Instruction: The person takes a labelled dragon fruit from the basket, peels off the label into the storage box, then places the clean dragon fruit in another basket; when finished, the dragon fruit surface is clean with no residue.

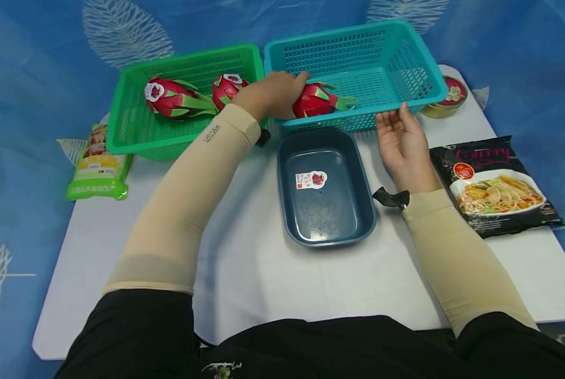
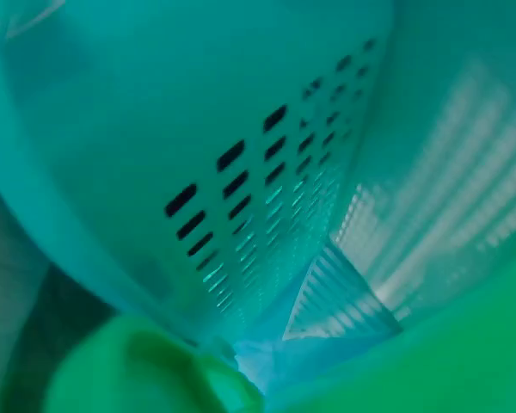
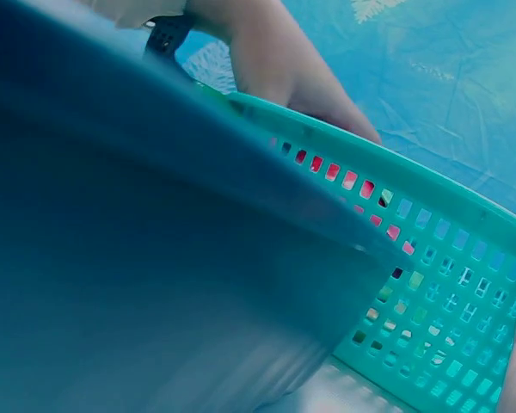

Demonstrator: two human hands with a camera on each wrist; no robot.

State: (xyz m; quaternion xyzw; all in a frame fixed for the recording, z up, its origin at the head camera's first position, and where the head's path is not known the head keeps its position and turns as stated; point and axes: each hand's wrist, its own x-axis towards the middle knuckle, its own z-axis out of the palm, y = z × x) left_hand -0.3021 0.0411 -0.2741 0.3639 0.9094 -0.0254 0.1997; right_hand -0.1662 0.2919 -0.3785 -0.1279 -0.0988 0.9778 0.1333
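My left hand (image 1: 275,95) reaches over the left end of the turquoise basket (image 1: 358,123) and grips a red dragon fruit (image 1: 314,100) with green scales, which lies inside. Its fingertips are hidden. My right hand (image 1: 402,142) is turned palm up at that basket's front side near the right end, its fingers touching the outer wall and the thumb at the rim. In the right wrist view, red skin shows through the basket's holes. Two more dragon fruits (image 1: 171,98) lie in the green basket (image 1: 135,142). The left wrist view looks closely into the turquoise mesh (image 2: 267,163).
A dark blue tray (image 1: 330,221) with a dragon fruit sticker stands between the arms. To the right lie a black curry noodle packet (image 1: 495,184) and a round tin (image 1: 453,95). A green snack packet (image 1: 98,163) lies left, on the white table (image 1: 263,273).
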